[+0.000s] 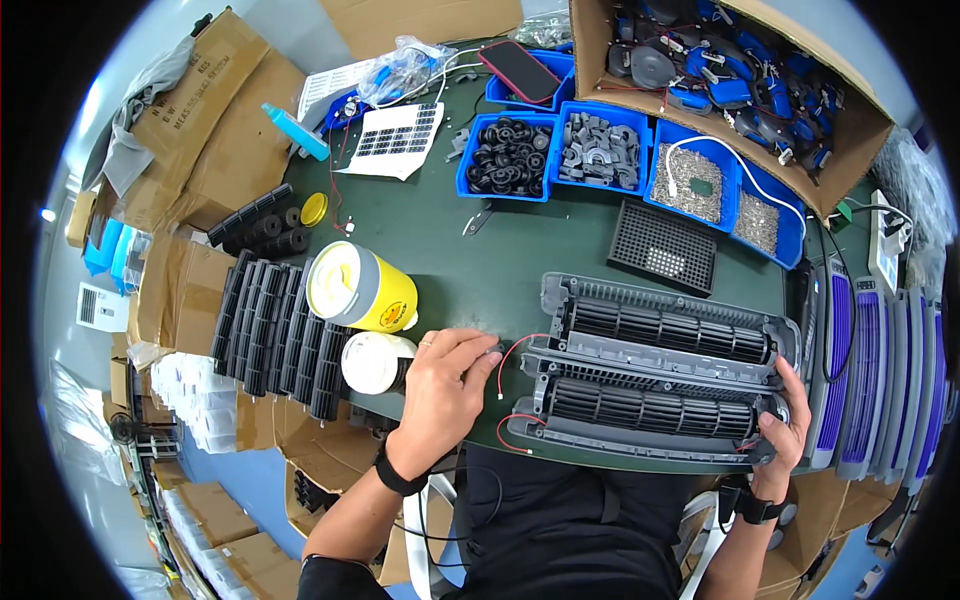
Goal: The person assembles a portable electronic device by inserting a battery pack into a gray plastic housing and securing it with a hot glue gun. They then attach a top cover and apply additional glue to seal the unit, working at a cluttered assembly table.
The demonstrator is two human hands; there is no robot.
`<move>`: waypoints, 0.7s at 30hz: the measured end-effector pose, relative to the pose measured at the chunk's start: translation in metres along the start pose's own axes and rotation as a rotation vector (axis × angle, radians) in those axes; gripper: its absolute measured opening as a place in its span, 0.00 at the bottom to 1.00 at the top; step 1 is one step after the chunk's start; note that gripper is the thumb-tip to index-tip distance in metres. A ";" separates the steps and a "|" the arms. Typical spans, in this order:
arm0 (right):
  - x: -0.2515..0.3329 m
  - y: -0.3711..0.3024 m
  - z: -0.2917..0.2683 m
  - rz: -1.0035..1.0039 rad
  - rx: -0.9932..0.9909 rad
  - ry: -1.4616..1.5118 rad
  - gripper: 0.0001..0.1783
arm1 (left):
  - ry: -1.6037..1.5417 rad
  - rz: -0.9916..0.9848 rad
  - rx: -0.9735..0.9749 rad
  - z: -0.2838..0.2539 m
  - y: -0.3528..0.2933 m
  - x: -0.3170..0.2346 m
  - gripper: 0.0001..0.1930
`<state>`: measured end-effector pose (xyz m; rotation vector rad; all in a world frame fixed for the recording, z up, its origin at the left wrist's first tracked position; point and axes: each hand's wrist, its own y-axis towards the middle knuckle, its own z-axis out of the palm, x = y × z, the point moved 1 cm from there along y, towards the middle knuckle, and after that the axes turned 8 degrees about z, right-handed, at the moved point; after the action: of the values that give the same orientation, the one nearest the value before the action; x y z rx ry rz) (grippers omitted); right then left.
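Observation:
My left hand [450, 385] is closed in a pinch just left of two grey fan housings, with a small dark part [497, 348] at its fingertips, too small to name. The housings lie side by side at the table's front edge, each with a black ribbed roller [655, 405] inside and a red wire [505, 375] at its left end. My right hand [785, 425] grips the right end of the nearer fan housing [640, 441], thumb on its corner, fingers reaching toward the farther fan housing [555, 290]. A white tub [370, 363] stands beside my left hand.
A yellow and grey tub [385, 290] and several black rollers [270, 325] are at left. Behind are blue bins of black wheels [508, 155], grey clips [600, 150] and screws [690, 185], a black perforated tray [660, 245] and a carton of motors [600, 70]. Purple-grey grilles [860, 370] stand at right.

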<state>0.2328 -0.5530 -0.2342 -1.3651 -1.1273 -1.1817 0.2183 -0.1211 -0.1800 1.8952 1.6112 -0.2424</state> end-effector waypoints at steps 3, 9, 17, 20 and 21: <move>0.000 0.000 -0.001 0.006 0.000 -0.019 0.49 | 0.028 0.049 0.018 0.004 -0.008 0.003 0.09; 0.003 -0.001 0.006 0.016 -0.034 0.032 0.48 | 0.158 0.079 0.070 0.000 -0.011 0.007 0.13; 0.004 -0.002 0.006 0.032 -0.027 0.059 0.48 | 0.119 0.059 0.093 0.000 -0.004 0.007 0.15; -0.003 -0.002 0.000 0.031 -0.010 0.040 0.48 | 0.095 0.031 0.099 -0.002 0.000 0.008 0.13; -0.002 -0.002 0.000 0.029 -0.005 0.047 0.48 | 0.093 0.023 0.108 -0.003 0.001 0.008 0.13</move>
<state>0.2308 -0.5527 -0.2363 -1.3468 -1.0686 -1.1902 0.2201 -0.1130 -0.1818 2.0326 1.6668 -0.2390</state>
